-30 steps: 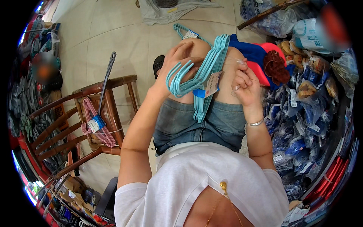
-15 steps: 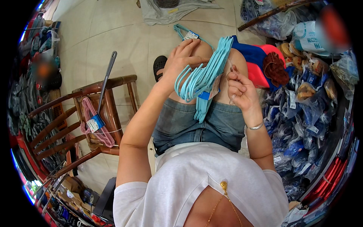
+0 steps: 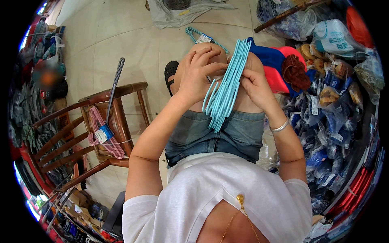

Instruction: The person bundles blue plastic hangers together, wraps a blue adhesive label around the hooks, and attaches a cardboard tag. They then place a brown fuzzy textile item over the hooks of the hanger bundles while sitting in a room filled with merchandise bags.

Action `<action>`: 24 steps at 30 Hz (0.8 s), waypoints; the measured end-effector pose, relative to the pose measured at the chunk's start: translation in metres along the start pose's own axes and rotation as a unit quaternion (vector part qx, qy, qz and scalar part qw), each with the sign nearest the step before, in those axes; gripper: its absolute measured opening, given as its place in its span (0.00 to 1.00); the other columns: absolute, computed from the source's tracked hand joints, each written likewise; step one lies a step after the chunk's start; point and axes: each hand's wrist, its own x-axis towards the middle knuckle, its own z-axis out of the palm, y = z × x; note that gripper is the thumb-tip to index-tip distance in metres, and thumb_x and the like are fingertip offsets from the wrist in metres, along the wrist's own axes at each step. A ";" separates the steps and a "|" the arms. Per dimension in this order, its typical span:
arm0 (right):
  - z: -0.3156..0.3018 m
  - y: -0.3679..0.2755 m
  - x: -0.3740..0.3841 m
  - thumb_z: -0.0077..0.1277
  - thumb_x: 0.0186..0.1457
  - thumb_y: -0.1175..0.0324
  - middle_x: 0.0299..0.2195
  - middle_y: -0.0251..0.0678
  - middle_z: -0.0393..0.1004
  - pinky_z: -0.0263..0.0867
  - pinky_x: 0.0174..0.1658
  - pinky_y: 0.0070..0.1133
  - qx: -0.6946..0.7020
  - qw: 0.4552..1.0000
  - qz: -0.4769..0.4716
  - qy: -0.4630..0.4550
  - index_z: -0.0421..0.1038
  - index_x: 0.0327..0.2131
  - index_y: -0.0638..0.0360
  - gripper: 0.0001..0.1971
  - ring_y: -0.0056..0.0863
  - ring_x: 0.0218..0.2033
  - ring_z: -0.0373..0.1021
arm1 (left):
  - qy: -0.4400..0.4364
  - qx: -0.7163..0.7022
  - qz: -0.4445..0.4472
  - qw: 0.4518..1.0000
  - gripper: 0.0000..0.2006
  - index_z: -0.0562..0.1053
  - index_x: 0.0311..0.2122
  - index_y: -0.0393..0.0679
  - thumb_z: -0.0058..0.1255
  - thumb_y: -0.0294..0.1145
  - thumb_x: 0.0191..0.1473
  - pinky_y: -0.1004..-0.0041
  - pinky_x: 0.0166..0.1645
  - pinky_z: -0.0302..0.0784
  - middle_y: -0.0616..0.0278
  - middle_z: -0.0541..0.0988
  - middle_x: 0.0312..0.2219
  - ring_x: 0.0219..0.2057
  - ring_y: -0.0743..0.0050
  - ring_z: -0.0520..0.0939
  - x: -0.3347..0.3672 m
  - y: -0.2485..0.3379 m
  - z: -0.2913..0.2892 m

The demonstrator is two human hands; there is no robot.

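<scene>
A bundle of light blue hangers [image 3: 227,91] lies over my lap between my thighs, its hooks toward my left hand. My left hand [image 3: 198,73] grips the bundle's left side between thumb and index finger, the other fingers spread over my knee. From the right, my right hand [image 3: 256,88] has its fingers closed at the bundle's edge; its fingertips are partly hidden behind the hangers. Another blue hanger set with a white label [image 3: 204,38] shows just past my left knee. The blue tag on the bundle is out of sight now.
On my left stands a bamboo chair [image 3: 115,109] holding pink hangers [image 3: 97,117] with a blue tag and a dark-handled rod [image 3: 116,77]. Bagged goods [image 3: 320,133] are heaped on my right. Red and blue cloth [image 3: 273,67] lies beyond my right knee; grey cloth [image 3: 162,14] is on the floor ahead.
The bundle has turned so the hooks and tag show less. My right hand has moved up and in against the hangers, from holding thin clear string beside them. My left hand's fingers have spread.
</scene>
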 end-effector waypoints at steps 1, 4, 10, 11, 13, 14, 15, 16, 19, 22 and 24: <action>-0.001 -0.004 0.001 0.38 0.51 0.77 0.27 0.31 0.72 0.62 0.31 0.17 -0.002 1.000 0.016 -0.025 0.70 0.37 0.68 0.12 0.19 0.26 0.66 | 0.001 -0.001 -0.003 1.000 0.14 0.77 0.35 0.53 0.57 0.36 0.37 0.55 0.57 0.50 0.59 0.72 0.44 0.52 0.59 0.65 0.000 0.001 0.000; -0.007 -0.020 0.006 0.38 0.50 0.78 0.29 0.33 0.73 0.63 0.37 0.18 0.002 0.994 0.048 -0.094 0.70 0.36 0.70 0.12 0.20 0.32 0.67 | -0.021 0.021 -0.004 1.000 0.19 0.75 0.41 0.53 0.56 0.38 0.38 0.55 0.57 0.50 0.56 0.70 0.46 0.54 0.56 0.63 -0.001 -0.003 0.000; -0.017 -0.018 0.011 0.37 0.49 0.79 0.30 0.33 0.73 0.62 0.39 0.17 0.057 0.982 0.070 -0.166 0.70 0.37 0.70 0.13 0.18 0.34 0.66 | -0.090 0.087 -0.015 0.992 0.26 0.68 0.49 0.54 0.54 0.43 0.40 0.49 0.59 0.44 0.42 0.54 0.56 0.60 0.44 0.50 0.004 -0.007 0.005; -0.017 -0.021 0.010 0.37 0.49 0.79 0.30 0.33 0.73 0.62 0.39 0.17 0.072 0.980 0.072 -0.169 0.70 0.37 0.70 0.13 0.19 0.34 0.66 | -0.107 0.091 -0.011 0.990 0.25 0.69 0.48 0.54 0.53 0.43 0.40 0.47 0.59 0.42 0.41 0.53 0.57 0.60 0.43 0.49 0.005 -0.006 0.004; -0.017 -0.022 0.010 0.36 0.48 0.79 0.31 0.33 0.73 0.62 0.39 0.17 0.088 0.978 0.071 -0.174 0.69 0.38 0.70 0.14 0.19 0.34 0.66 | -0.143 0.099 0.000 0.985 0.24 0.70 0.47 0.55 0.52 0.44 0.40 0.43 0.58 0.39 0.40 0.52 0.58 0.61 0.41 0.46 0.008 -0.006 0.002; -0.017 -0.022 0.010 0.36 0.48 0.79 0.31 0.33 0.73 0.62 0.39 0.17 0.090 0.978 0.067 -0.177 0.69 0.38 0.70 0.14 0.19 0.34 0.66 | -0.156 0.091 0.006 0.984 0.21 0.71 0.45 0.56 0.51 0.43 0.41 0.39 0.57 0.36 0.41 0.52 0.57 0.61 0.41 0.45 0.009 -0.008 0.002; -0.017 -0.022 0.011 0.36 0.48 0.80 0.32 0.33 0.73 0.62 0.39 0.17 0.092 0.977 0.062 -0.180 0.69 0.38 0.70 0.15 0.18 0.34 0.66 | -0.153 0.086 0.005 0.984 0.20 0.71 0.44 0.56 0.50 0.43 0.42 0.39 0.57 0.36 0.42 0.52 0.57 0.61 0.41 0.45 0.008 -0.009 0.002; -0.017 -0.025 0.011 0.36 0.48 0.79 0.32 0.33 0.73 0.62 0.39 0.17 0.092 0.976 0.073 -0.182 0.69 0.38 0.70 0.15 0.18 0.34 0.66 | -0.151 0.082 0.004 0.985 0.19 0.72 0.44 0.56 0.50 0.42 0.42 0.39 0.57 0.37 0.42 0.53 0.58 0.61 0.41 0.45 0.007 -0.010 0.002; -0.018 -0.029 0.010 0.36 0.48 0.79 0.32 0.32 0.73 0.61 0.39 0.16 0.087 0.973 0.096 -0.190 0.70 0.38 0.70 0.15 0.18 0.34 0.65 | -0.129 0.062 -0.007 0.990 0.23 0.69 0.47 0.57 0.51 0.43 0.41 0.39 0.57 0.37 0.43 0.54 0.57 0.61 0.43 0.47 0.004 -0.013 0.006; -0.020 -0.026 0.011 0.36 0.49 0.78 0.29 0.28 0.71 0.59 0.33 0.13 0.081 0.972 0.096 -0.200 0.70 0.37 0.68 0.14 0.14 0.30 0.63 | -0.114 0.045 -0.040 0.992 0.29 0.66 0.51 0.59 0.53 0.46 0.39 0.38 0.56 0.38 0.45 0.55 0.57 0.61 0.44 0.48 0.007 -0.009 0.008; -0.021 -0.027 0.011 0.37 0.51 0.78 0.24 0.22 0.67 0.54 0.24 0.08 0.091 0.970 0.097 -0.205 0.71 0.37 0.65 0.13 0.08 0.23 0.59 | -0.129 0.067 -0.045 0.988 0.33 0.64 0.53 0.60 0.55 0.48 0.38 0.38 0.56 0.38 0.46 0.56 0.57 0.61 0.46 0.48 0.012 -0.003 0.005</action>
